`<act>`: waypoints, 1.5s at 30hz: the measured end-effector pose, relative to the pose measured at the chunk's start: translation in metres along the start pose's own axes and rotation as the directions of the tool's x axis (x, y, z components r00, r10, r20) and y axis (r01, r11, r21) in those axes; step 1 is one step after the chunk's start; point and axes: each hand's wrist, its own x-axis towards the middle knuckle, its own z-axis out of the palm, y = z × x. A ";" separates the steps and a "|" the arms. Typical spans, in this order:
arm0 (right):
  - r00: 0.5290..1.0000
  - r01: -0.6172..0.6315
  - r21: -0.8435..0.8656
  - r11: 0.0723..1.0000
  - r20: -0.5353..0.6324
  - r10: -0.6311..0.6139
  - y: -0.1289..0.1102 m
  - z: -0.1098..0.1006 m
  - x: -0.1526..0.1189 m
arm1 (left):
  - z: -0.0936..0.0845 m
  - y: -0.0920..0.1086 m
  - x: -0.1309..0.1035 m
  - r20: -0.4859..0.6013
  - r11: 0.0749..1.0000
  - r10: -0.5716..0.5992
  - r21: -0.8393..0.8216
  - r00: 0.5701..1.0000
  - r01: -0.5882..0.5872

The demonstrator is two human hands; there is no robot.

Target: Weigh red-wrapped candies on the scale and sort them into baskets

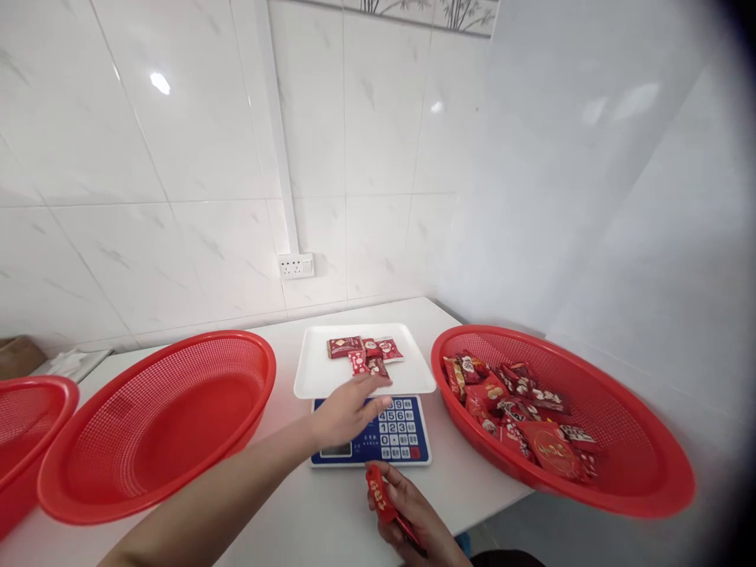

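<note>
My left hand (348, 409) reaches over the keypad of a blue and white scale (369, 441), its fingertips at the packets by the front edge of the white tray (310, 374). The fingers are stretched out. Several small red packets (346, 347) lie on the tray. Below the scale, my right hand (413, 512) is closed around red packets (381, 494) with gold lettering on one. To the right, a red basket (638, 472) holds several red and brown packets (549, 449).
A red mesh basket (194, 417) stands left of the scale, with part of another red basket (35, 409) at the far left. Behind them is a brown box (20, 356). A socket (296, 266) is on the tiled wall.
</note>
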 end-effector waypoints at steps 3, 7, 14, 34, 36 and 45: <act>0.995 0.013 -0.051 0.999 0.099 -0.008 -0.003 0.000 -0.003 | 0.017 0.011 -0.051 0.072 0.977 0.005 -0.212 0.997 0.010; 0.962 -0.011 -0.139 0.990 0.269 0.049 -0.006 0.001 -0.005 | 0.039 0.015 -0.091 0.050 0.946 0.072 -0.320 0.996 -0.053; 0.959 -0.022 -0.222 0.975 0.270 0.084 -0.007 0.003 -0.007 | 0.054 0.017 -0.103 -0.001 0.833 -0.141 -0.540 0.990 0.118; 0.849 0.131 -0.704 0.698 -0.284 -0.446 -0.010 0.038 -0.003 | 0.086 0.001 -0.107 0.446 -0.396 -0.313 -0.864 0.838 0.312; 0.825 0.142 -0.811 0.567 -0.220 -0.520 -0.015 0.050 -0.002 | 0.087 0.005 -0.107 0.449 -0.370 -0.294 -0.867 0.844 0.332; 0.885 0.255 -0.908 0.334 0.079 -0.459 -0.032 0.091 0.012 | 0.050 0.019 -0.100 0.445 -0.100 -0.265 -0.895 0.855 0.435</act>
